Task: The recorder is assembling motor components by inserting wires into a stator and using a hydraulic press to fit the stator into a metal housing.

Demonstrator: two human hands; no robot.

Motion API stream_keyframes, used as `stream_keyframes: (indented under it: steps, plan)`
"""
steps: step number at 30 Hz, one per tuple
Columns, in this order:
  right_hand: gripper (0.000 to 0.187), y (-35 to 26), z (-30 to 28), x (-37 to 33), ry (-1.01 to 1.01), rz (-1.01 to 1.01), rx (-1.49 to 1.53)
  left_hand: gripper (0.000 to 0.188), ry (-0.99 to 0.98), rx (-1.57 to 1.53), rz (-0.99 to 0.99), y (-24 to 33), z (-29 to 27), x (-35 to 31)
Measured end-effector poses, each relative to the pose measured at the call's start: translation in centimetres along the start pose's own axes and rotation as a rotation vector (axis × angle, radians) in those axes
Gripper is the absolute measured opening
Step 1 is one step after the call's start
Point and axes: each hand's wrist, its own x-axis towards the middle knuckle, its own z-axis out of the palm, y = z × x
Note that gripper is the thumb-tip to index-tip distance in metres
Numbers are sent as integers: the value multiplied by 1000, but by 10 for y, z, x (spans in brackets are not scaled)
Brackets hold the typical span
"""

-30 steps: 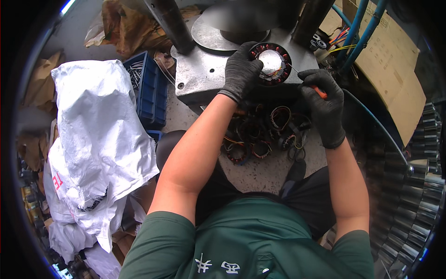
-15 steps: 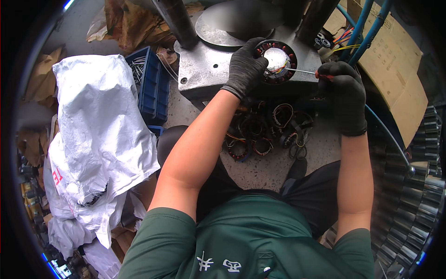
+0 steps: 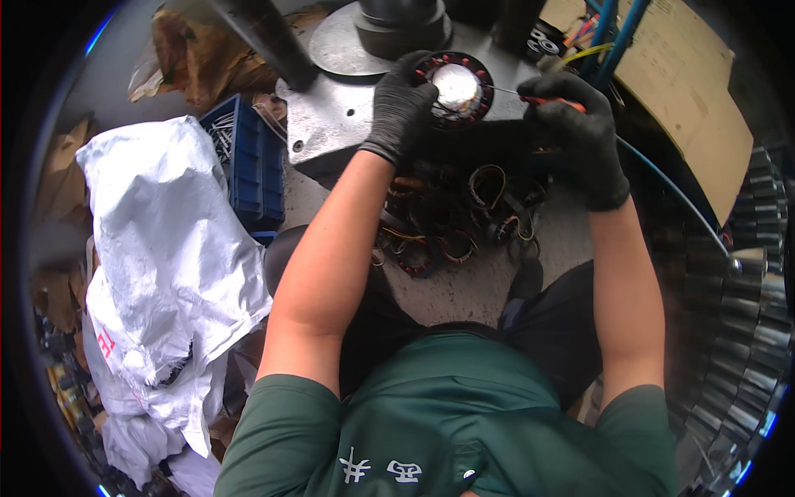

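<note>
My gloved left hand [image 3: 404, 103] grips the left rim of a round motor stator [image 3: 482, 101] at the front edge of a grey metal machine base [image 3: 327, 124]. Red-and-dark windings ring a shiny silver disc [image 3: 455, 86] in the stator's middle. In my gloved right hand [image 3: 575, 137] is a screwdriver [image 3: 570, 104] with a red handle. Its thin metal shaft points left, with the tip at the stator's right side. Whether the tip touches the windings I cannot tell.
Several wound stators with loose wires [image 3: 451, 219] lie below the base. To the left stand a blue crate [image 3: 257, 174] of metal parts and a white sack [image 3: 166, 224]. Cardboard [image 3: 687, 99], blue pipes [image 3: 611, 45] and stacked metal cylinders [image 3: 745, 306] are on the right.
The whole view has shifted, so the base and stator sit farther left and higher. My right hand has turned, and the screwdriver's handle now slants more. Both hands keep their holds.
</note>
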Motion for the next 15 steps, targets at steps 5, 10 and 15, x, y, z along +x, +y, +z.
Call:
stream_keyframes:
  steps: [5,10,15]
  plan:
    - [21,6,-10,13,-48,-35,0,58,-72,-157,-81,-2,-2,0]
    - [32,23,-12,21,113,22,218,60,-99,-276,-84,5,-2,-4]
    - [22,38,-7,24,277,166,332,62,-113,-244,-84,6,-5,-6]
